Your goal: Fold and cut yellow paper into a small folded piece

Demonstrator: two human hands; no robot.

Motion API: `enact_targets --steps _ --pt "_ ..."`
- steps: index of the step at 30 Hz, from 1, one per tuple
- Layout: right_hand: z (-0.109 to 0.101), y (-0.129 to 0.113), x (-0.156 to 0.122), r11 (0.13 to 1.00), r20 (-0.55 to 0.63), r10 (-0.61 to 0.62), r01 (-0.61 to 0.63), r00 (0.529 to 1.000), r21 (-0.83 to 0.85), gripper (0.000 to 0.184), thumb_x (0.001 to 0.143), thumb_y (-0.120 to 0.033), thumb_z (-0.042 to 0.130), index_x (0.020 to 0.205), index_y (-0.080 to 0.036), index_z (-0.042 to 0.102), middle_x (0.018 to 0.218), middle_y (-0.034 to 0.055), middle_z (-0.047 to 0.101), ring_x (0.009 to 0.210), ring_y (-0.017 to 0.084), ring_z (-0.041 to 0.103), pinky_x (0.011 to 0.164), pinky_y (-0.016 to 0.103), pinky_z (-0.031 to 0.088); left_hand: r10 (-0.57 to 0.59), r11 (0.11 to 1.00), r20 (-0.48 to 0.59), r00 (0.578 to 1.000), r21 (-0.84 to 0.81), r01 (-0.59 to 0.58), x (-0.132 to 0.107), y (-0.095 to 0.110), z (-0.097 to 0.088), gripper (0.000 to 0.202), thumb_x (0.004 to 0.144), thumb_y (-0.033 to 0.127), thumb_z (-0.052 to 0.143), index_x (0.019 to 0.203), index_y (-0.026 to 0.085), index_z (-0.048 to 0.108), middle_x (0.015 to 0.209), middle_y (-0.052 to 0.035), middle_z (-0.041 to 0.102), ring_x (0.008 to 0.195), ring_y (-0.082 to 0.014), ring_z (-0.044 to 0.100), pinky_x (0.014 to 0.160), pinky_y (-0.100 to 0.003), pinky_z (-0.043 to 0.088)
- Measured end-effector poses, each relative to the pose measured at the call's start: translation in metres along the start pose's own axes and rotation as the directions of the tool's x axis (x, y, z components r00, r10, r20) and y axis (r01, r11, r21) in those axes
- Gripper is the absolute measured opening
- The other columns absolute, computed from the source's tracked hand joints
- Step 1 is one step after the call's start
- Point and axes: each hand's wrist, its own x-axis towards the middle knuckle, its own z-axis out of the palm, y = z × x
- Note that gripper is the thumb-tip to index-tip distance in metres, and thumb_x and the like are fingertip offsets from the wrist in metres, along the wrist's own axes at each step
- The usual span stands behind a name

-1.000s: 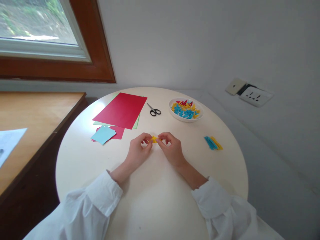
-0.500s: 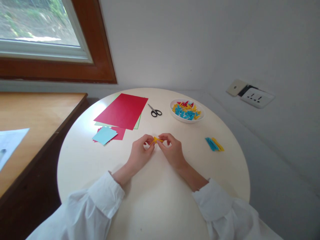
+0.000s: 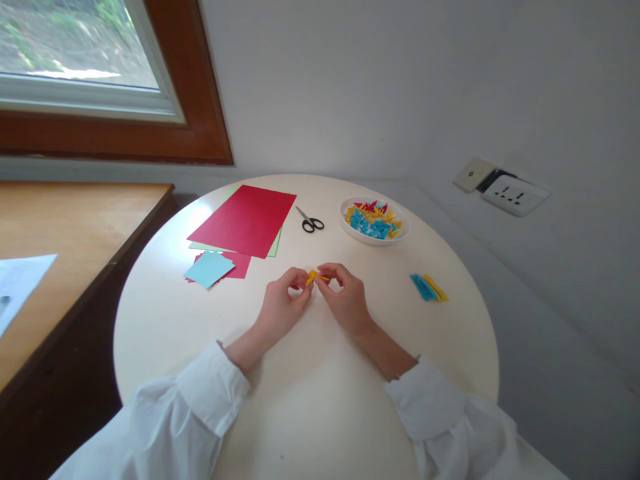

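Between my two hands, above the middle of the white table, is a small folded yellow paper piece. My left hand pinches its left side between thumb and fingertips. On the other side my right hand grips it with thumb and forefinger. The fingertips hide part of its folds. Beyond, to the right, a white dish holds many small folded paper pieces in blue, yellow and red. Flat blue paper strips and yellow strips lie on the table's right side.
Black-handled scissors lie beyond my hands. Large red paper rests over green sheets at the back left, with small light-blue squares and red squares in front. A wooden desk stands left; a wall socket is at right.
The yellow paper piece has turned slightly in my fingers, and its centre now stands up more. Both hands stay in nearly the same place.
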Motion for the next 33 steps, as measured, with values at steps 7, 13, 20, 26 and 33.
enact_targets --steps 7,13,20,26,33 --pt "-0.002 -0.001 -0.001 0.996 0.015 -0.065 0.066 0.998 -0.062 0.007 0.071 -0.019 0.06 0.077 -0.022 0.06 0.076 0.0013 0.066 0.067 0.016 0.058 0.068 0.031 0.045 -0.14 0.98 0.024 0.99 -0.142 0.142 0.003 -0.004 0.001 0.007 0.071 0.019 0.055 0.078 0.018 0.054 0.07 -0.0013 0.064 0.068 -0.0147 0.061 0.064 -0.026 0.046" --pt "-0.004 0.003 0.0 0.975 -0.055 -0.194 0.186 0.979 -0.123 0.003 0.071 -0.02 0.063 0.071 -0.023 0.062 0.076 0.0029 0.061 0.077 0.019 0.056 0.073 0.035 0.044 -0.281 0.874 0.095 0.955 -0.386 0.296 0.006 -0.008 0.002 0.015 0.067 0.023 0.061 0.077 0.018 0.051 0.061 -0.0004 0.065 0.062 -0.016 0.064 0.057 -0.025 0.046" --pt "-0.003 0.005 -0.001 0.958 -0.041 -0.228 0.217 0.973 -0.185 0.005 0.07 -0.019 0.066 0.07 -0.024 0.064 0.079 0.0018 0.063 0.079 0.019 0.059 0.077 0.037 0.039 -0.273 0.808 0.176 0.946 -0.492 0.325 0.006 -0.005 0.003 0.024 0.066 0.032 0.067 0.077 0.018 0.052 0.059 -0.0007 0.066 0.063 -0.0175 0.066 0.062 -0.028 0.048" --pt "-0.002 0.006 -0.001 0.961 -0.002 -0.236 0.233 0.972 -0.146 0.011 0.071 -0.016 0.064 0.074 -0.026 0.067 0.083 0.0014 0.065 0.083 0.019 0.059 0.079 0.038 0.039 -0.251 0.83 0.162 0.954 -0.471 0.298 0.006 -0.01 0.003 0.018 0.069 0.027 0.065 0.079 0.018 0.053 0.062 0.0005 0.066 0.065 -0.0154 0.064 0.062 -0.025 0.046" --pt "-0.002 0.008 -0.001 0.947 0.045 -0.307 0.309 0.951 -0.086 0.017 0.075 -0.014 0.06 0.083 -0.027 0.068 0.09 0.0034 0.065 0.089 0.019 0.057 0.081 0.037 0.043 -0.253 0.843 0.142 0.957 -0.453 0.29 0.006 -0.012 0.001 0.021 0.069 0.03 0.064 0.081 0.017 0.054 0.057 0.0021 0.061 0.063 -0.0146 0.062 0.058 -0.024 0.045"
